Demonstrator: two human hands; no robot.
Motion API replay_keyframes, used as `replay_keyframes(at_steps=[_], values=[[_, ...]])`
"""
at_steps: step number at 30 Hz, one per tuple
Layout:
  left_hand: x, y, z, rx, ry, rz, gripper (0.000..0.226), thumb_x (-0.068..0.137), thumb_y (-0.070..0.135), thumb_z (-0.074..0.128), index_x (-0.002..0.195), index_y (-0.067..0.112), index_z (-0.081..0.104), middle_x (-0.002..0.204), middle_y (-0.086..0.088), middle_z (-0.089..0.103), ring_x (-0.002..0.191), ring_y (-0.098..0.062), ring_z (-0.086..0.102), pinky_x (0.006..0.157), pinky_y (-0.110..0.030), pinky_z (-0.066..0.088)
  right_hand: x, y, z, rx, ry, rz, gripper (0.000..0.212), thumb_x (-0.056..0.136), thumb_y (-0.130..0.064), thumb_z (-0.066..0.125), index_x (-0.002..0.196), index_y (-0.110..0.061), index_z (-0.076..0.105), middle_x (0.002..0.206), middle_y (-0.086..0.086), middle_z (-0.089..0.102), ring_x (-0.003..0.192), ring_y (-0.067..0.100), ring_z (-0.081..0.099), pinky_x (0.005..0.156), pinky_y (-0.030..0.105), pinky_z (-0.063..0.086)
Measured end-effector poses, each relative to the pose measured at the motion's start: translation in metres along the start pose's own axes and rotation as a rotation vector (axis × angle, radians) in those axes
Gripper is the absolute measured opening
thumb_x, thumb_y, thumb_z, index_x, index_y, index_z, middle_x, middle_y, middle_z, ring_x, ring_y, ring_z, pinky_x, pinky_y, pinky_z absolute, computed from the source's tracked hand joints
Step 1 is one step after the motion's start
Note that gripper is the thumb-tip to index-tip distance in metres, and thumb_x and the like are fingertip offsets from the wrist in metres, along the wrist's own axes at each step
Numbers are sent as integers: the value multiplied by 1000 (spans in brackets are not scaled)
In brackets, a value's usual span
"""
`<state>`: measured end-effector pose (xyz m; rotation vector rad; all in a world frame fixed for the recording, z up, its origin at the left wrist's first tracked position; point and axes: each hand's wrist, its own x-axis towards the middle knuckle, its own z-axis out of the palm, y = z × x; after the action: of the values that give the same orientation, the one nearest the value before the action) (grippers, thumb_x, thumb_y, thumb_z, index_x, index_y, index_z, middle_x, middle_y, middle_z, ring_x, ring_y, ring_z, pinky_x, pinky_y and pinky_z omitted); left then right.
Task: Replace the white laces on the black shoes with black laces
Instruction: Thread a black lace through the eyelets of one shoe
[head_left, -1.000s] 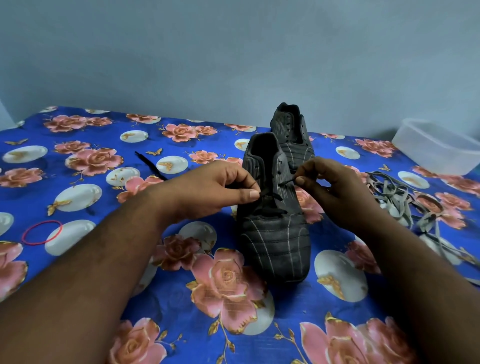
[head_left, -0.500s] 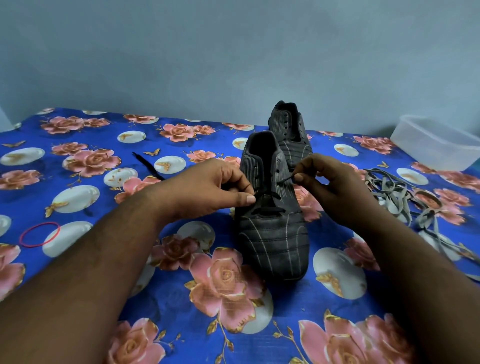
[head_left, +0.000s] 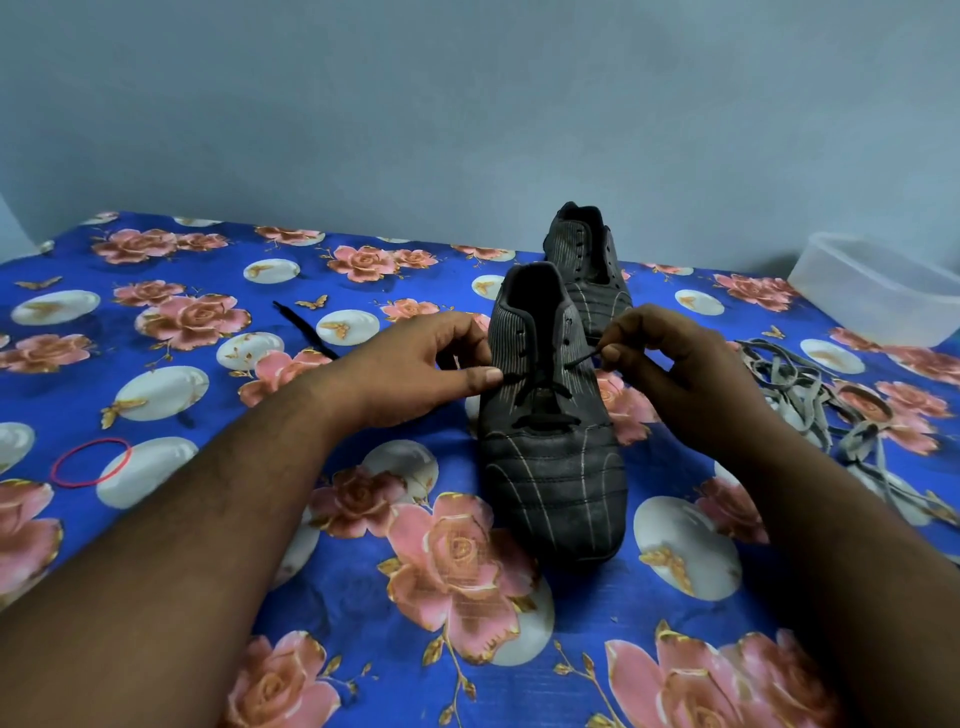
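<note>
A black striped shoe (head_left: 553, 467) stands toe-towards-me on the flowered blue cloth, with a black lace (head_left: 545, 418) threaded through its lowest eyelets. My left hand (head_left: 415, 371) pinches the lace end at the shoe's left eyelet row. On the other side my right hand (head_left: 670, 364) pinches the other lace end, drawn taut out of a right-side eyelet. The second black shoe (head_left: 589, 265) stands behind the first, without laces. The removed white laces (head_left: 795, 395) lie in a heap to the right.
Another black lace (head_left: 304, 330) lies on the cloth behind my left wrist. A red rubber band (head_left: 91, 462) sits at the left. A clear plastic container (head_left: 878, 288) stands at the far right by the wall. The blue cloth (head_left: 363, 613) covers the whole surface.
Both hands have shifted slightly up along the shoe; my right hand has drawn its lace end a little farther out to the right. The shoes have stayed put.
</note>
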<state>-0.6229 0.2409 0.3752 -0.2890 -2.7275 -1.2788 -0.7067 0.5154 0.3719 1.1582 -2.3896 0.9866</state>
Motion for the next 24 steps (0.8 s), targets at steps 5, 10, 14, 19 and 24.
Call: replay_keyframes(at_steps=[5,10,14,19,24], values=[[0,-1,-4,-102,-95,-18,6,92,14,73,95,11,69,87,-22,71,69,-21,56,67,-37,47,0,1,0,-3,36,-13,7,98,-24,62,97,-17,65,88,-10,67,85,12,63,76,44,53],[0,-4,-16,42,-13,10,9,88,21,78,95,24,79,85,3,76,82,-18,68,79,-33,51,1,8,-4,-64,42,-21,9,99,-29,57,97,-22,62,85,-8,66,83,17,59,71,36,49],[-2,-4,-18,69,-6,0,6,90,28,76,86,24,78,74,9,71,69,-11,58,68,-29,47,1,8,-4,-90,39,-24,6,99,-21,63,94,-24,62,83,-17,64,82,6,57,70,23,41],[-6,2,-11,-168,-136,-138,15,99,19,63,92,6,67,69,11,66,56,2,51,55,-11,41,1,13,-9,-110,-3,-71,13,91,-24,73,104,-22,74,80,-30,63,81,4,55,71,12,39],[-5,2,-6,-222,-122,-251,60,85,64,50,93,9,72,57,2,50,65,-22,34,61,-31,28,3,16,-14,-153,-17,-176,26,89,-43,68,99,-22,80,86,-8,74,81,20,60,73,37,50]])
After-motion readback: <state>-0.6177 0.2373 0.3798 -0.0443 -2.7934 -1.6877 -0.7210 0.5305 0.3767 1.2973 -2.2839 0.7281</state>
